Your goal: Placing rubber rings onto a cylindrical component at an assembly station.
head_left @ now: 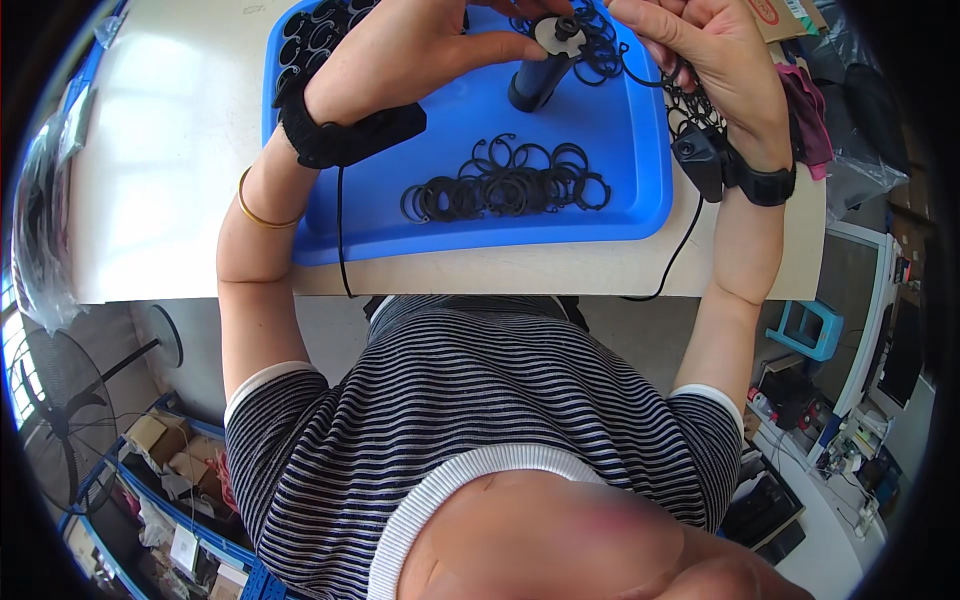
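Observation:
A dark cylinder (540, 78) with a pale metal disc (556, 38) and a black bolt-like tip on its top stands in a blue tray (470, 238). My left hand (425, 50) reaches in at the top, its thumb against the disc's edge and its fingers curled round the far side, partly cut off by the frame. My right hand (715, 65) is closed on a thin black retaining ring (643, 70) at the tray's right side. Loose retaining rings (510, 185) lie in a row near the tray's front, and another heap (600, 55) lies behind the cylinder.
More black rings (310, 40) are laid out at the tray's back left. Right of the tray lie further black pieces (690, 105), a cardboard box (780, 18) and maroon cloth (812, 120). Cables hang from both wrist straps over the table's front edge. A fan (70, 400) stands left.

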A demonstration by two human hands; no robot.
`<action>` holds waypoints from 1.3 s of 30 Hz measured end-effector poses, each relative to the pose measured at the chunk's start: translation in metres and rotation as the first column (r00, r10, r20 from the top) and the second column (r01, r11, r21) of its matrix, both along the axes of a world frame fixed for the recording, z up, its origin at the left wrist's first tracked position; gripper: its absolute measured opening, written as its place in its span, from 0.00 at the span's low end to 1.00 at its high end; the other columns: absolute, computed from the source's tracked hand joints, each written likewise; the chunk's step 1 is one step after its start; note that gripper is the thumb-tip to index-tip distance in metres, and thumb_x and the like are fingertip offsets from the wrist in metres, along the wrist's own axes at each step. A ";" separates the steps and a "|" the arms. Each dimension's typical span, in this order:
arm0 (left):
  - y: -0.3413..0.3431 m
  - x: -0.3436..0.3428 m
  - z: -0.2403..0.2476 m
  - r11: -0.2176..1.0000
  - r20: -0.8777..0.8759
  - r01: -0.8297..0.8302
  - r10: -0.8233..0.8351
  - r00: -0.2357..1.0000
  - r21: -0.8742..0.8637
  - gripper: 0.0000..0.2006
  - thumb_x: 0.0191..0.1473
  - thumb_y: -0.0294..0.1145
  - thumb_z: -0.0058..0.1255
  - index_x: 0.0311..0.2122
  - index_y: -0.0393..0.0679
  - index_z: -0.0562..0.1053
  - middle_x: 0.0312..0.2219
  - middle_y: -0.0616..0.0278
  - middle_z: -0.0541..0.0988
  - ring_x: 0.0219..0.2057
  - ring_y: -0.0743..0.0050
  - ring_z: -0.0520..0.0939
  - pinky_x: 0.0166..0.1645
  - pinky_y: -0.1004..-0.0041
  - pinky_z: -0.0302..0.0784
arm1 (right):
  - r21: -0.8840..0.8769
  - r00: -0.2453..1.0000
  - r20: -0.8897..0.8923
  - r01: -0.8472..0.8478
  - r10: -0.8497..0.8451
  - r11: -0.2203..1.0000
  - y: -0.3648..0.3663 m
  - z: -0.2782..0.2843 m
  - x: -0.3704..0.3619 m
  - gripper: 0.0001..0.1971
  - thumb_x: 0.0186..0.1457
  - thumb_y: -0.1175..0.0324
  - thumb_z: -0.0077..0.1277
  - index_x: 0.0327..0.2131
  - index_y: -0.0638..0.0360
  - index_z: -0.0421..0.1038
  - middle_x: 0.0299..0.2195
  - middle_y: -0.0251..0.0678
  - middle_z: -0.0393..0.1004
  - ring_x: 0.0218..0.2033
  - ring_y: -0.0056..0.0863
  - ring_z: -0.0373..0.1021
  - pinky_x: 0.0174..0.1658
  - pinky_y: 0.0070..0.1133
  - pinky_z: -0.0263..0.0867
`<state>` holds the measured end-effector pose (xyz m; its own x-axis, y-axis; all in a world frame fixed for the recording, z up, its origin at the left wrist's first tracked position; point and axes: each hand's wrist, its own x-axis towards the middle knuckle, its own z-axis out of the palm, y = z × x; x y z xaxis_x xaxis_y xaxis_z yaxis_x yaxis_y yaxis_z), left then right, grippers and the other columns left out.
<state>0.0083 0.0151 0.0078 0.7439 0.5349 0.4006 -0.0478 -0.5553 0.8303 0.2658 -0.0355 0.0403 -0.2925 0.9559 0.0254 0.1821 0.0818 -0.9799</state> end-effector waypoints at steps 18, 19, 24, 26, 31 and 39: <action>0.003 -0.001 0.001 0.996 0.053 0.004 -0.009 0.999 0.091 0.39 0.51 0.15 0.62 0.67 0.42 0.59 0.44 0.57 0.79 0.49 0.68 0.79 0.59 0.67 0.74 | 0.053 1.000 -0.014 0.025 -0.024 0.998 -0.002 0.000 0.002 0.08 0.62 0.69 0.60 0.40 0.62 0.75 0.23 0.24 0.75 0.19 0.07 0.67 0.20 0.07 0.60; 0.001 -0.003 0.004 0.996 0.070 -0.026 0.021 0.997 0.082 0.38 0.51 0.16 0.64 0.66 0.42 0.60 0.44 0.58 0.79 0.48 0.70 0.79 0.57 0.69 0.74 | 0.055 0.999 -0.019 0.049 -0.048 0.997 -0.003 0.002 0.003 0.08 0.62 0.69 0.60 0.40 0.63 0.75 0.23 0.24 0.75 0.19 0.07 0.67 0.20 0.07 0.60; -0.022 -0.006 0.026 0.928 -0.040 0.013 0.003 0.999 0.372 0.22 0.50 0.23 0.67 0.51 0.41 0.74 0.42 0.61 0.82 0.40 0.74 0.81 0.44 0.75 0.76 | 0.164 0.993 0.027 0.105 -0.111 0.981 -0.002 0.010 0.011 0.07 0.63 0.69 0.59 0.39 0.61 0.75 0.22 0.22 0.74 0.18 0.04 0.65 0.19 0.05 0.58; -0.039 -0.004 0.027 0.888 -0.119 0.090 -0.040 0.992 0.451 0.16 0.49 0.25 0.67 0.44 0.40 0.78 0.41 0.60 0.83 0.39 0.71 0.83 0.41 0.75 0.79 | 0.196 0.993 0.048 0.099 -0.110 0.976 -0.004 0.016 0.011 0.06 0.63 0.68 0.59 0.38 0.60 0.76 0.21 0.21 0.73 0.16 0.04 0.64 0.19 0.05 0.57; -0.059 0.011 -0.005 0.804 -0.271 0.273 -0.145 0.952 0.528 0.19 0.45 0.24 0.64 0.45 0.38 0.76 0.44 0.54 0.80 0.43 0.53 0.83 0.46 0.65 0.83 | 0.203 0.994 0.093 0.044 -0.064 0.978 -0.006 0.014 0.012 0.07 0.63 0.67 0.59 0.38 0.60 0.76 0.20 0.22 0.73 0.16 0.05 0.64 0.18 0.06 0.58; -0.043 -0.003 0.019 0.992 -0.333 0.037 0.005 0.943 0.118 0.12 0.60 0.26 0.58 0.49 0.46 0.79 0.47 0.63 0.83 0.42 0.67 0.85 0.45 0.69 0.82 | 0.095 0.999 -0.008 -0.030 0.031 0.995 -0.014 0.012 -0.002 0.09 0.63 0.67 0.60 0.41 0.62 0.75 0.22 0.27 0.76 0.17 0.09 0.69 0.19 0.08 0.63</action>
